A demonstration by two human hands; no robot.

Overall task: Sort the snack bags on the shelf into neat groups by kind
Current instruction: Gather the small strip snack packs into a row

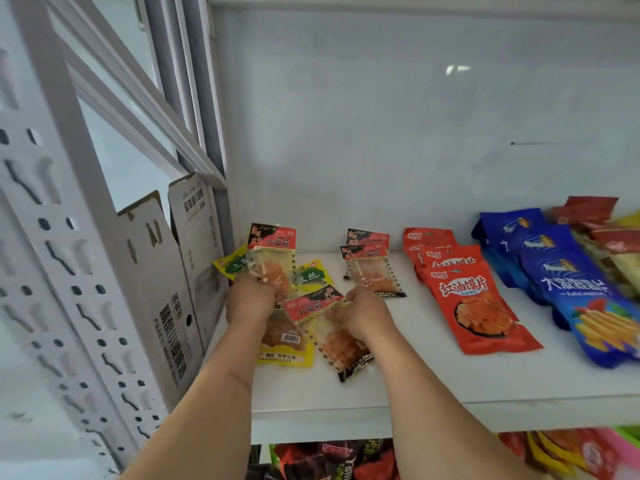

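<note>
I'm holding one red-topped bag (273, 261) upright in my left grip (250, 301), right grip (360, 315) pinching another bag (325, 327), both left of the orange bags (474, 299).

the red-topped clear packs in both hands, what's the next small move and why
Probably carry the pack in the right hand over to the small stack of the same packs just behind it. The left hand holds another one, and yellow packs lie mixed beneath, so the red-topped ones need pulling out first.
</note>
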